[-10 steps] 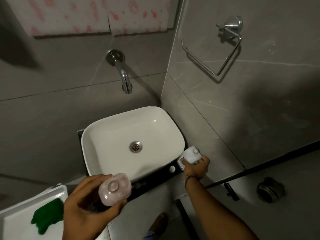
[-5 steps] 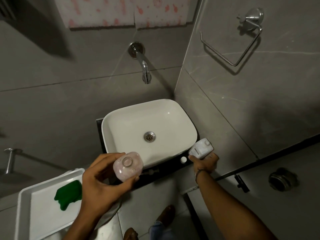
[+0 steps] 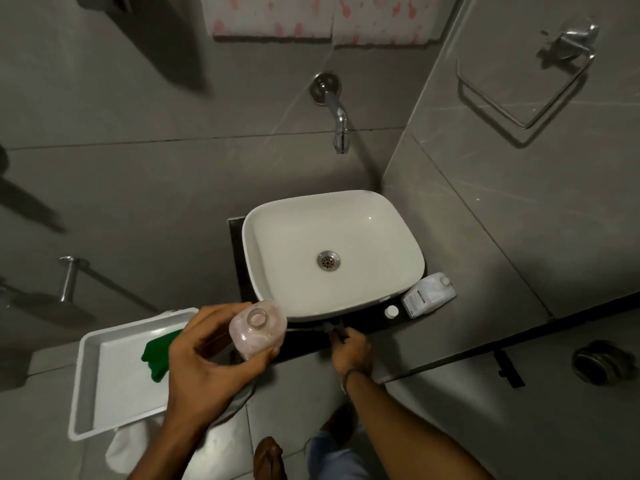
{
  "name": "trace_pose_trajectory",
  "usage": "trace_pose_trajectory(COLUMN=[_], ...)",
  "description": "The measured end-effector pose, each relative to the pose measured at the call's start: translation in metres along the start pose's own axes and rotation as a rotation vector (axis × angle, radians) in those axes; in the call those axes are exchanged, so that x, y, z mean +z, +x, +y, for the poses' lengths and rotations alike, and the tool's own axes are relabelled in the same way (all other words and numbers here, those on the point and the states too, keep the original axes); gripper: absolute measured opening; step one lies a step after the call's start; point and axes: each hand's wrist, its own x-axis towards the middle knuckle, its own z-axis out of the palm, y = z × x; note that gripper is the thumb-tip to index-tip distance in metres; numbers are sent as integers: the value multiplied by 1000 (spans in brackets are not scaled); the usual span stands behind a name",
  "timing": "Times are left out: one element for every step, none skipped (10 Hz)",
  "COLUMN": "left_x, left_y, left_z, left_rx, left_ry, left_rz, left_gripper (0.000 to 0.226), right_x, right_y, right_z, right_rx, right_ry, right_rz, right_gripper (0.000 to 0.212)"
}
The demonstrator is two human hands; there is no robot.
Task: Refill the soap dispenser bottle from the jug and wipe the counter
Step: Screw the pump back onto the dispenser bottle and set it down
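Left hand [image 3: 204,355] grips open pink soap bottle [image 3: 258,329] at lower centre; jug [image 3: 428,295] lies on worktop [image 3: 363,323] to the right, nearer right hand [image 3: 349,349], which pinches sth small & dark

Your left hand [image 3: 207,355] covers lower side of soap bottle [image 3: 258,329] and part of green cloth [image 3: 156,355]. Your right hand [image 3: 349,351] fingertips hide small dark object at counter [image 3: 304,341] edge; can't tell what it is. Jug [image 3: 429,296] label too small to read. Towel ring [image 3: 526,84] blurred. Tray [image 3: 86,393] near corner hidden behind your forearm.
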Motion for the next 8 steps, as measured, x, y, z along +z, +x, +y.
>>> trace_pose_trajectory(left_x=[-8, -17, -26, -34, -40, -41, -41, -42], left_y=[-12, -25, -38, -47, -53, -54, -48, -38], left_z=[-2, -7, -9, -15, -14, -17, -16, -15], left_rx=[-6, -10, -42, -43, -80, -85, -79, -65], left_ry=[21, 49, 46, 71, 64, 67, 62, 33], left_rz=[32, 51, 93, 97, 108, 109, 126, 134], left_gripper=[65, 66, 64, 63, 64, 64, 63, 60], right_x=[15, 26, 31, 33, 32, 30, 27, 7], right_y=[1, 8, 10, 12, 14, 3, -17, -48], right_z=[-19, -28, -35, -33, -26, -28, -27, -38], right_rx=[295, 372, 436, 455, 443, 392, 450, 304], right_ry=[366, 535, 653, 744, 727, 758, 904, 844], right_rz=[9, 63, -57, -152, -298, -242, -186, -171], right_gripper=[36, 44, 48, 40, 52, 50, 42, 29])
